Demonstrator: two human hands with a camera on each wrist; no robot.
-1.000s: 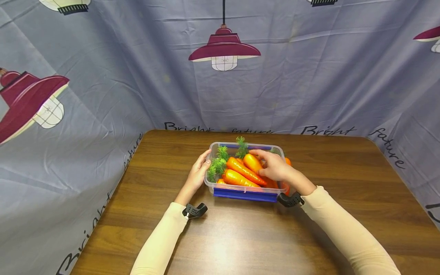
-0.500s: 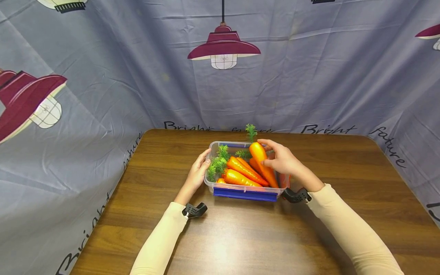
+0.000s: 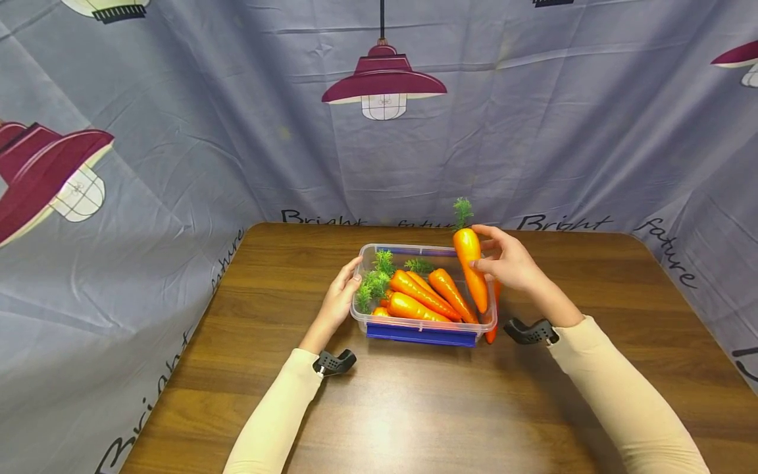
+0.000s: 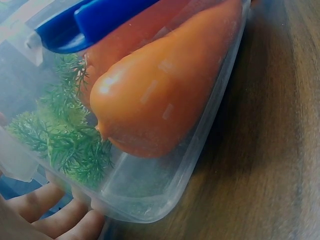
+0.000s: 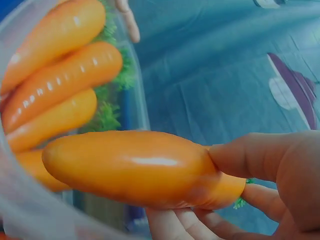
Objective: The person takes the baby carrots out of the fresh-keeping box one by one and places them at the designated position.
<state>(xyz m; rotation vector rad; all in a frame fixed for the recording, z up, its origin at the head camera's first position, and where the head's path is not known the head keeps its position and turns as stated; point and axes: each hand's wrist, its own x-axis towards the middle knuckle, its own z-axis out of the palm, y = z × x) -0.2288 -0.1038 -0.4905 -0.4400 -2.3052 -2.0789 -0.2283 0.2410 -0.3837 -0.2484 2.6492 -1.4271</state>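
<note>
My right hand [image 3: 509,263] pinches a toy carrot [image 3: 470,263] between thumb and fingers. The carrot tilts over the right end of a clear plastic container [image 3: 422,324], its leafy top [image 3: 463,210] pointing away. In the right wrist view, the thumb lies on one side of the held carrot [image 5: 135,167] and the fingers on the other. My left hand [image 3: 340,296] holds the container's left end; the left wrist view has its fingers [image 4: 70,217] against the outer wall. Several more carrots [image 3: 414,293] lie inside, mostly with green tops to the left.
Another carrot [image 3: 493,322] lies on the wooden table [image 3: 426,408] just outside the container's right end, partly hidden. Blue clips [image 3: 420,334] hang along the container's long sides. A grey curtain [image 3: 515,151] printed with lamps stands behind the table.
My right hand has lifted the carrot out from among the others and moved it right and up, its leafy top rising with it. My left hand and the container have stayed in place.
</note>
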